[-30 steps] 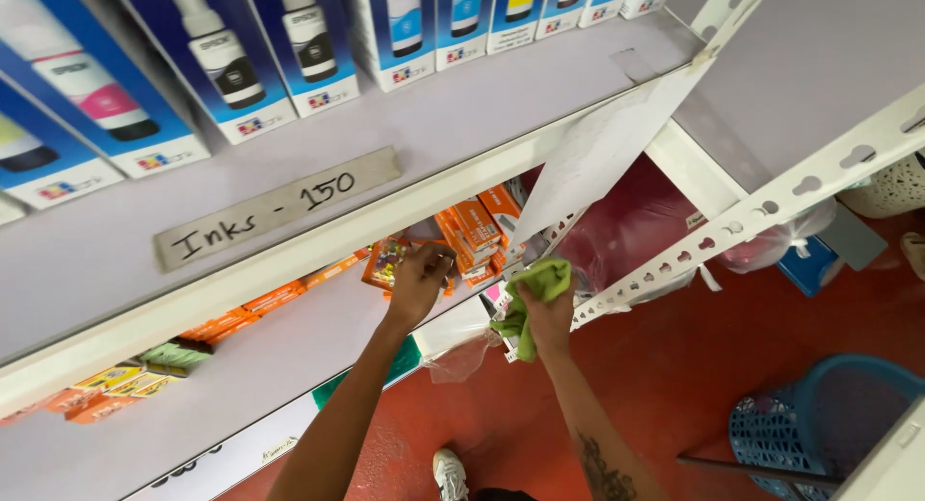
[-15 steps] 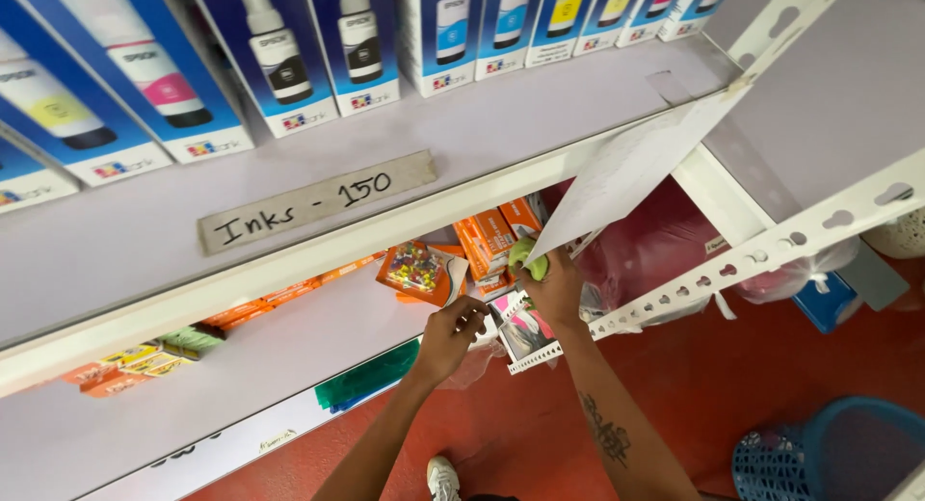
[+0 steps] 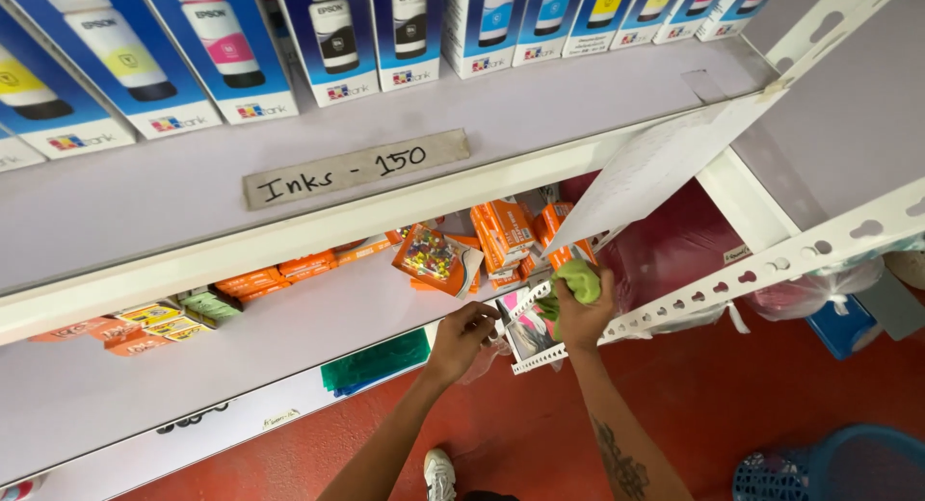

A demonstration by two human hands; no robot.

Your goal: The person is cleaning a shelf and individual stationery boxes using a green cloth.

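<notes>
- Right hand (image 3: 578,316): fingers curled tight around a green cloth (image 3: 578,281), which sits bunched at the front edge of the lower shelf (image 3: 289,318), just beside the white perforated upright (image 3: 732,275).
- Left hand (image 3: 461,335): fingers bent, fingertips pinching the edge of a flat printed packet (image 3: 528,329) at the shelf's front lip; the packet lies between the two hands.
- Lower shelf: orange boxes (image 3: 506,233) near the cloth; a tilted packet of coloured pins (image 3: 434,258) behind the left hand.
- Upper shelf (image 3: 578,106): row of blue-and-white ink bottle boxes (image 3: 328,39); a handwritten strip label (image 3: 355,169).
- Floor (image 3: 771,395): red; blue basket (image 3: 838,467) at lower right.
</notes>
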